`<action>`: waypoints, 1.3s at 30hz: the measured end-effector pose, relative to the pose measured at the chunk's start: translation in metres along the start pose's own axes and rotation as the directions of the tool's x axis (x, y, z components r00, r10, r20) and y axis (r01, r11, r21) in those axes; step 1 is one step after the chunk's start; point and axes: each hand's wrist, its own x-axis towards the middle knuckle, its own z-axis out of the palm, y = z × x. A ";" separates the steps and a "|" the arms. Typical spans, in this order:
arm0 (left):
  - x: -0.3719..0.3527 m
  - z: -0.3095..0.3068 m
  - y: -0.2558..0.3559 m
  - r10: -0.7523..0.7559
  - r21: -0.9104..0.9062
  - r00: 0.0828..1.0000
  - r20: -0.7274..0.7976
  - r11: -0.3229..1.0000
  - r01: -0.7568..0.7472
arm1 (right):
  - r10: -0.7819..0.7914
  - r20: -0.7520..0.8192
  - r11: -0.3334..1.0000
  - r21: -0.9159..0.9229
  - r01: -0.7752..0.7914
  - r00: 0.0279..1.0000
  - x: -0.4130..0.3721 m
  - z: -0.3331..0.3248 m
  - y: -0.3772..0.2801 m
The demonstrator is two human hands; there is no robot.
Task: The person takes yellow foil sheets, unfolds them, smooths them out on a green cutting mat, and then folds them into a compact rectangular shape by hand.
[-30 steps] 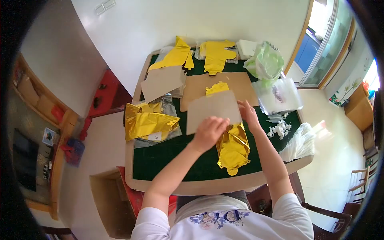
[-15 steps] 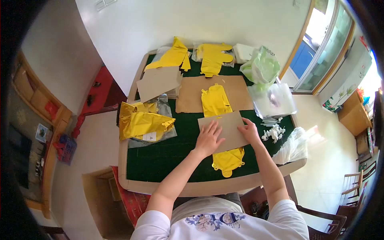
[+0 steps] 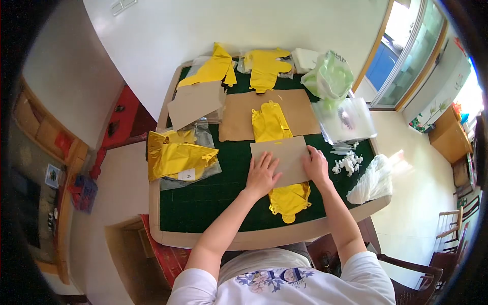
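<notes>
**A:** Where are the hands?

**B:** Both are on the card (image 3: 284,155). The left hand (image 3: 263,175) lies palm down with fingers spread, on the card's near left corner. The right hand (image 3: 316,166) is laid open on its right edge, fingers pointing away from the person. Neither pinches anything.

**A:** And the card itself?

**B:** It lies flat across the middle of the foil (image 3: 290,201), near the middle of the bench (image 3: 203,195). The foil is gold and long, and it sticks out on both sides. Its near end with a small tab points at the person. Its far end lies on a brown sheet (image 3: 239,119).

**A:** Is the card touching the brown sheet?

**B:** Its far edge lies just beside the sheet's near edge. I cannot tell whether they overlap.

**A:** What is to the left?

**B:** A foil stack (image 3: 178,157), gold and crumpled, on clear plastic, well apart from the left hand. A white label (image 3: 187,175) with the letter A sits on its near edge. Beyond it lies a second card (image 3: 195,101), tilted, partly over some clear packets.

**A:** And the far edge of the bench?

**B:** Two yellow shapes (image 3: 264,66) lie side by side against the wall. A green bag (image 3: 330,79) is at the far right corner.

**A:** Anything near the right hand?

**B:** Clear bags (image 3: 345,119) lie beyond it, white parts (image 3: 348,165) are scattered just beside it, and a white bag (image 3: 373,180) hangs over the bench's right edge.
</notes>
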 end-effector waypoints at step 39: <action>0.000 -0.003 -0.005 0.002 -0.075 1.000 -0.029 0.997 -0.004 | 0.226 0.288 0.961 0.090 -0.261 0.930 -0.096 -0.039 -0.008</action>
